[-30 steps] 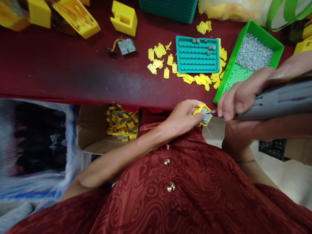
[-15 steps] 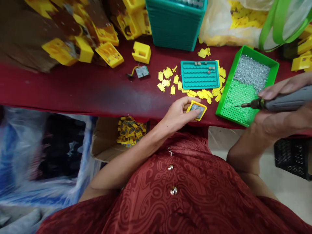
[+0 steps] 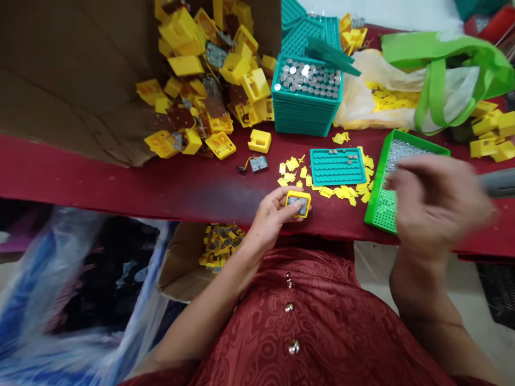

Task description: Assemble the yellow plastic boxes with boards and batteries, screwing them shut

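My left hand (image 3: 273, 214) is closed around a small yellow plastic case (image 3: 307, 206) over the front edge of the table. A grey part sits inside the case, and my thumb presses on it. My right hand (image 3: 442, 201) is smeared by motion above the green basket (image 3: 377, 198), its fingers drawn together near the small silvery screws (image 3: 404, 149). From behind that hand the grey body of an electric screwdriver (image 3: 501, 183) sticks out to the right; its tip is hidden. Whether the fingertips pinch a screw cannot be seen.
A teal tray (image 3: 338, 174) holds a few small round discs, with flat yellow pieces (image 3: 346, 192) scattered about it. Behind stand stacked teal trays (image 3: 308, 115), a heap of yellow housings (image 3: 219, 128) and a bag (image 3: 402, 115). A cardboard box (image 3: 181, 268) sits below the table edge.
My right hand has turned so the screwdriver tip no longer shows, and its fingers are over the basket. My left hand has tilted the yellow case. The view has shifted, showing more of the table's back.
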### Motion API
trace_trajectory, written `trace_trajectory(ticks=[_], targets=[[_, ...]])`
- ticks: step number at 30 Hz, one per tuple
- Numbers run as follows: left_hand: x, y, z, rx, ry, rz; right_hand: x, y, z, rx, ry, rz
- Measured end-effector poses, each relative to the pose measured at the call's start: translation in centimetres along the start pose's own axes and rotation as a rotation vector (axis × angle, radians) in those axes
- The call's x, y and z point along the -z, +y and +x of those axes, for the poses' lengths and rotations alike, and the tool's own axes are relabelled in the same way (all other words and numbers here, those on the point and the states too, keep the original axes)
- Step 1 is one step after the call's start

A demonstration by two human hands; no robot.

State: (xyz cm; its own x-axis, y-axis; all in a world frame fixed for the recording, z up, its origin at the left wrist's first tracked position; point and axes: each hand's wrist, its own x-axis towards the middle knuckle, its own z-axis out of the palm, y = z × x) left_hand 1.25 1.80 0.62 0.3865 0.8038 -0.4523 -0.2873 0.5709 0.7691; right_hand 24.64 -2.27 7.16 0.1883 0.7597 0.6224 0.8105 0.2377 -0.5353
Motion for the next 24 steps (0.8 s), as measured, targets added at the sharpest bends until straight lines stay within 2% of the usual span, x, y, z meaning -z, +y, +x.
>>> trace_trajectory(ticks=[2, 6, 8, 15, 20, 24], targets=[[0.3, 0.1, 0.1, 0.004, -0.006, -0.007, -2.5, 1.6, 1.7, 0.040, -0.126, -0.134], [0.7, 0.1, 0.3, -0.031, -0.009, -0.019, -6.9, 4.8, 4.9, -0.162, -0.541, -0.503], [0.6, 0.1, 0.5, -0.032, -0.016, -0.041, -8.3, 5.3, 5.5, -0.201, -0.651, -0.581], [-0.3, 0.5, 0.8, 0.019, -0.094, -0.152, -10.8, 4.5, 4.6, -0.181, -0.694, -0.595], [-0.4, 1.1, 0.5, 0.053, -0.172, -0.203, -10.8, 4.1, 4.4, -0.193, -0.713, -0.568], [0.4, 1.3, 0.5, 0.081, -0.184, -0.290, -10.1, 2.9, 4.9, -0.242, -0.644, -0.517]])
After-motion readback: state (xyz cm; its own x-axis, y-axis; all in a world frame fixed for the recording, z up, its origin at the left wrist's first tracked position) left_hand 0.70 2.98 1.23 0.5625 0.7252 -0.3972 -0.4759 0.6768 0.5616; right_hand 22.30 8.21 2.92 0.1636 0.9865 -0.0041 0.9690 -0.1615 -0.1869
